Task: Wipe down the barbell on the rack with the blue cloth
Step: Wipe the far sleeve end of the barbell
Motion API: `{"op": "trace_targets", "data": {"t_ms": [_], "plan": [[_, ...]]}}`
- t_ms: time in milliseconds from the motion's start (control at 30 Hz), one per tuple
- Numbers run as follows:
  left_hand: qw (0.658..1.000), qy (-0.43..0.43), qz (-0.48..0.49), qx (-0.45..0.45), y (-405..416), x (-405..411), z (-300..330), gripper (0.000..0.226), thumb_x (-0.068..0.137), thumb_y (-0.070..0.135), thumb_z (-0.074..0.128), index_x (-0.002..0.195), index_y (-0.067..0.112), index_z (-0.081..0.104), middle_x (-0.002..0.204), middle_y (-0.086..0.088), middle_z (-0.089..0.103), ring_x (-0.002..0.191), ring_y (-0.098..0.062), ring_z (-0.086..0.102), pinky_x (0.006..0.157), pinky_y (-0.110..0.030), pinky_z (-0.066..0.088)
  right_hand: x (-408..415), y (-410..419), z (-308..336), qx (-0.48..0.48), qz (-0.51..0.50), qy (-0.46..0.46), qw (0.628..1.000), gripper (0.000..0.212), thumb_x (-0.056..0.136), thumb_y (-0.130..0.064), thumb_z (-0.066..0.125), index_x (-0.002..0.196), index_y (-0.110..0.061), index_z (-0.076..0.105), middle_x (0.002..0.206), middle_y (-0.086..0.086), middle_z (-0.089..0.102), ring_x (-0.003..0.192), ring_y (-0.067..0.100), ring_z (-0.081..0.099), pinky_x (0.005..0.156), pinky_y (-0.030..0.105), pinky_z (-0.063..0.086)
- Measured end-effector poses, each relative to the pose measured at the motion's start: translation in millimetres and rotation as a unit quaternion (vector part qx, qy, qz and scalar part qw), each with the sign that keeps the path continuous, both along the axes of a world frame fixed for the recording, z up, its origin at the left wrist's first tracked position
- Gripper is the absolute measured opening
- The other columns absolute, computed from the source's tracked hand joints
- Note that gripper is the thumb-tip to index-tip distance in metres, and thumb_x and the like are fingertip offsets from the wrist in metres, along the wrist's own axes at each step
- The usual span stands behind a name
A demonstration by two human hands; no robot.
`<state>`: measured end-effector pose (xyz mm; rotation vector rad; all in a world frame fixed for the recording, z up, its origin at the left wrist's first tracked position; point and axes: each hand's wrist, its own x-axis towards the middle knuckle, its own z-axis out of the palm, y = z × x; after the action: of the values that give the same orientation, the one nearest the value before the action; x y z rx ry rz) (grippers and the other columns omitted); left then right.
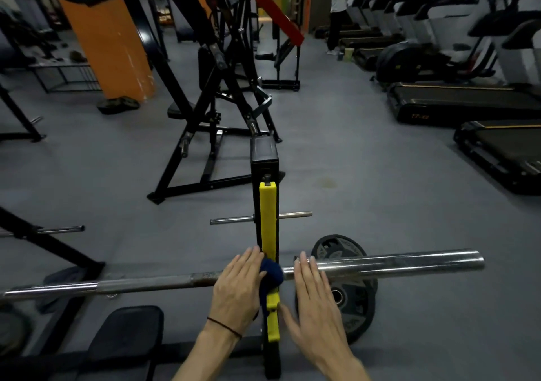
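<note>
In the lower centre of the frame, a person is working a blue cloth (270, 275) against a barbell (380, 263) that is lying across a rack (268, 219), right where the bar is meeting the upright's yellow guard. The left hand (238, 290) is pressing the bunched cloth onto the bar with fingers stretched flat, apparently to push the fabric into the tight spot beside the guard. The right hand (314, 301) is lying spread and flat, its fingertips on the chrome sleeve just right of the rack, likely steadying the bar so it does not roll; it is gripping nothing. A weight plate (345, 292) is standing on the floor behind the sleeve at lower right. Treadmills (456, 99) are lining the right edge; one is carrying orange lettering on its side, too small to read. Another person (338, 11) is standing far off at the top right.
</note>
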<state>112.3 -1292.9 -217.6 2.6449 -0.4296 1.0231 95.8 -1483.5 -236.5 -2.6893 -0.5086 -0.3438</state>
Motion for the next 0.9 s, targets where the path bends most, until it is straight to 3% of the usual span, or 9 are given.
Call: {"op": "trace_targets", "data": {"t_ms": [133, 233, 367, 500, 633, 900], "plan": [[0.999, -0.007, 0.022, -0.022, -12, -1, 19, 0.039, 0.1, 0.023, 0.048, 0.129, 0.003, 0.065, 0.131, -0.013, 0.067, 0.121, -0.024, 0.065, 0.104, -0.04, 0.051, 8, -13, 8, 0.014, 0.013, 0.001, 1.0, 0.085, 0.099, -0.056, 0.039, 0.163, -0.011, 0.003, 0.171, 0.002, -0.007, 0.158, 0.02, -0.002, 0.124, 0.038, 0.004], [0.998, -0.009, 0.051, -0.027, -17, -2, 23, 0.041, 0.103, 0.027, 0.046, 0.132, 0.004, 0.063, 0.128, -0.013, 0.067, 0.113, -0.027, 0.066, 0.093, -0.042, 0.057, 14, -25, 14, 0.02, 0.02, -0.007, 1.0, 0.087, 0.099, -0.054, 0.043, 0.163, -0.012, 0.0, 0.171, 0.003, -0.007, 0.158, 0.02, -0.002, 0.125, 0.037, 0.003], [0.995, -0.032, 0.095, -0.017, -27, -5, 26, 0.047, 0.109, 0.033, 0.036, 0.132, 0.004, 0.064, 0.111, -0.011, 0.063, 0.091, -0.022, 0.058, 0.072, -0.035, 0.052, 21, -43, 14, 0.021, 0.032, -0.018, 0.999, 0.087, 0.099, -0.053, 0.046, 0.163, -0.01, 0.005, 0.171, 0.005, -0.002, 0.158, 0.022, 0.001, 0.125, 0.04, 0.006], [0.992, -0.032, 0.118, -0.032, -44, -10, 32, 0.046, 0.108, 0.031, 0.037, 0.132, 0.002, 0.064, 0.093, -0.008, 0.06, 0.075, -0.02, 0.052, 0.061, -0.036, 0.047, 24, -61, 11, 0.011, 0.034, -0.018, 0.999, 0.088, 0.1, -0.054, 0.047, 0.163, -0.01, 0.003, 0.171, 0.004, -0.004, 0.158, 0.021, 0.0, 0.125, 0.039, 0.005], [0.991, -0.014, 0.112, -0.076, -70, -9, 36, 0.044, 0.107, 0.029, 0.039, 0.131, 0.0, 0.063, 0.087, -0.005, 0.061, 0.073, -0.019, 0.053, 0.063, -0.032, 0.045, 25, -78, 11, 0.01, 0.04, -0.015, 0.999, 0.086, 0.1, -0.054, 0.044, 0.163, -0.01, 0.004, 0.171, 0.005, -0.002, 0.158, 0.021, -0.001, 0.124, 0.04, 0.007], [0.987, 0.02, 0.066, -0.148, -108, 6, 47, 0.039, 0.103, 0.024, 0.046, 0.135, 0.005, 0.059, 0.093, -0.003, 0.068, 0.077, -0.013, 0.062, 0.065, -0.034, 0.057, 31, -96, 17, 0.005, 0.028, -0.025, 0.999, 0.083, 0.101, -0.055, 0.037, 0.162, -0.008, 0.006, 0.171, 0.006, -0.002, 0.158, 0.022, -0.001, 0.124, 0.04, 0.007]]}}
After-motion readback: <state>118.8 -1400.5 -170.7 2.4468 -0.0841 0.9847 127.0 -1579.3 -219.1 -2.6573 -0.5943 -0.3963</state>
